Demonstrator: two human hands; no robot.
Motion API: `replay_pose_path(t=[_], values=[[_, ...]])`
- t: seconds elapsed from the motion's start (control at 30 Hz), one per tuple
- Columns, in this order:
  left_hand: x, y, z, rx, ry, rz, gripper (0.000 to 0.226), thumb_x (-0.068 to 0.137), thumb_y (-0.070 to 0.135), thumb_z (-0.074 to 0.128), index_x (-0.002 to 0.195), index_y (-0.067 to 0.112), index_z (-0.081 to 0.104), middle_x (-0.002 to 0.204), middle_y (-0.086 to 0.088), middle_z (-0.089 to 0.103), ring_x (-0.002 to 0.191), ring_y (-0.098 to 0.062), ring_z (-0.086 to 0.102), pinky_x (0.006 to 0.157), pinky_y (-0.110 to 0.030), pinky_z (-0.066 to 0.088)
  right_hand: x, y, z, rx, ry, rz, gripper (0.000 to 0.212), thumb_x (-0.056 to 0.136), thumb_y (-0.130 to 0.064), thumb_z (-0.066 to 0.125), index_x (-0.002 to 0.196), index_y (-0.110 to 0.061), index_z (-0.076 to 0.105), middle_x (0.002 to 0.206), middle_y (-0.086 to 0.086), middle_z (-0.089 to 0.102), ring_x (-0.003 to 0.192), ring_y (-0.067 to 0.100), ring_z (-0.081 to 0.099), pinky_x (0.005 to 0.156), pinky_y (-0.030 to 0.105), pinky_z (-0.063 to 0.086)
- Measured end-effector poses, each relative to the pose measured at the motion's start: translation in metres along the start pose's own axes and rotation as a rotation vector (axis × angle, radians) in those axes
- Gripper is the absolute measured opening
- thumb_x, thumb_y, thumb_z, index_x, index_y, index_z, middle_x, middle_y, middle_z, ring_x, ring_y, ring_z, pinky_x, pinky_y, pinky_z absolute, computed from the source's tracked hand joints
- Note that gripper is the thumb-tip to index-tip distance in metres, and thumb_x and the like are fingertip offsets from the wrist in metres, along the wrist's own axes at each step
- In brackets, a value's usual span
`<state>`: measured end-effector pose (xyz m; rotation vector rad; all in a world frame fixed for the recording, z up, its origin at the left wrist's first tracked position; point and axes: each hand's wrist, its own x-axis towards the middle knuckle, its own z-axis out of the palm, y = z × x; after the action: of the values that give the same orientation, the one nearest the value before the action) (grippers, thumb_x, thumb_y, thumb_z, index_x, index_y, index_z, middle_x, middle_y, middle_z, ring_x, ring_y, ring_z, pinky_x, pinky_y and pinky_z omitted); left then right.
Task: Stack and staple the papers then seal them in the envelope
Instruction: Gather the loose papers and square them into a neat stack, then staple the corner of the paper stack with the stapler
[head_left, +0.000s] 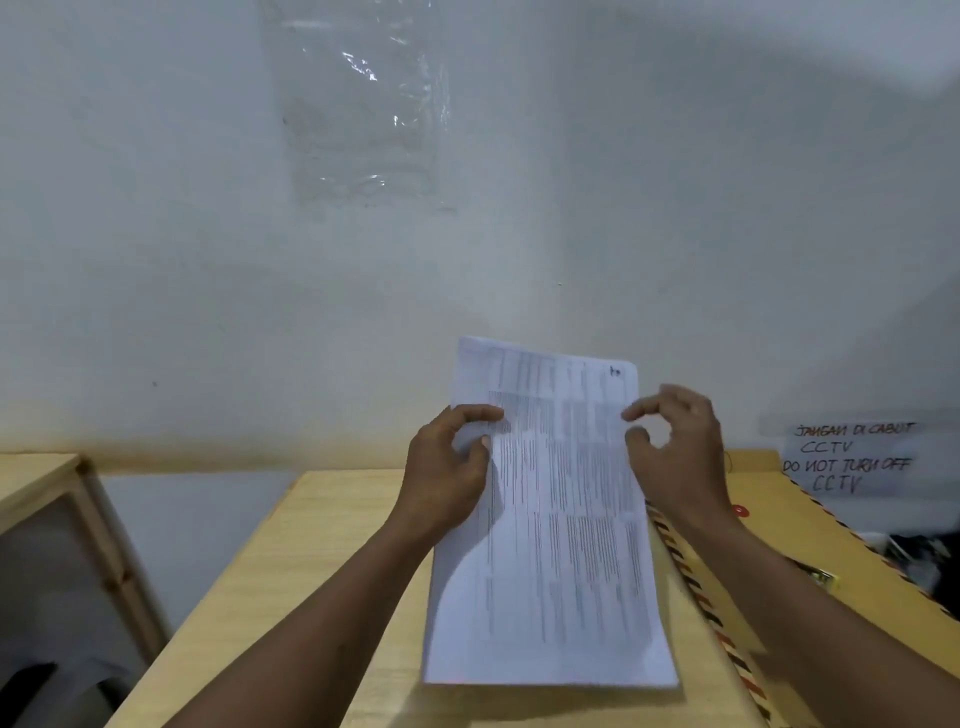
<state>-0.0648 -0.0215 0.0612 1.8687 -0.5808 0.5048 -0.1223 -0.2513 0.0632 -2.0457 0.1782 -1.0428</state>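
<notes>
Paper stack (561, 519) is held up off the table (311, 571), tilted back toward the wall, bottom edge over the near part of the tabletop. Sheet edges look flush. Print is dense columns, too blurred to read. There's a small dark mark at the top right corner; can't tell what it is.

Left hand (447, 467) grips the left edge, thumb on the front, fingers curled round. Right hand (675, 447) is curled at the right edge, forefinger and thumb tips on the paper margin; can't tell if it actually pinches.

Brown envelope (815, 535) with a red/black striped border lies flat on the table to the right, partly under the right forearm.

Bare tabletop to the left of the stack; gap, then another wooden unit (41, 483) far left.

Handwritten wall note (847, 457) on the right: "JANGAN DI CABUT CCTV / DO NOT TURN OFF CCTV". Clear plastic sheet (363, 104) is stuck on the wall above. Dark clutter (909, 556) at the right edge is blurred.
</notes>
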Motion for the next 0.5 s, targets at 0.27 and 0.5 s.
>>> replay_pose_path(t=[0.27,0.5], values=[[-0.011,0.013,-0.01,-0.047,-0.39,-0.008,0.024,0.094,0.007,0.062,0.099,0.026,0.075,0.113,0.016,0.071,0.109,0.004,0.063,0.092,-0.017,0.053,0.037,-0.043,-0.006,0.0,-0.471,-0.235,0.015,0.088,-0.013,0.064,0.09,-0.028,0.063,0.104,-0.013,0.07,0.097,0.012,0.067,0.087,0.03,0.05],[-0.023,0.009,0.0,-0.081,-0.332,-0.069,0.025,0.094,0.009,0.062,0.102,0.028,0.075,0.116,0.016,0.07,0.111,0.001,0.063,0.099,-0.027,0.054,0.022,-0.036,0.011,0.108,-0.381,-0.225,0.014,0.089,-0.006,0.065,0.086,-0.019,0.07,0.084,-0.008,0.07,0.078,0.008,0.062,0.072,0.022,0.048]])
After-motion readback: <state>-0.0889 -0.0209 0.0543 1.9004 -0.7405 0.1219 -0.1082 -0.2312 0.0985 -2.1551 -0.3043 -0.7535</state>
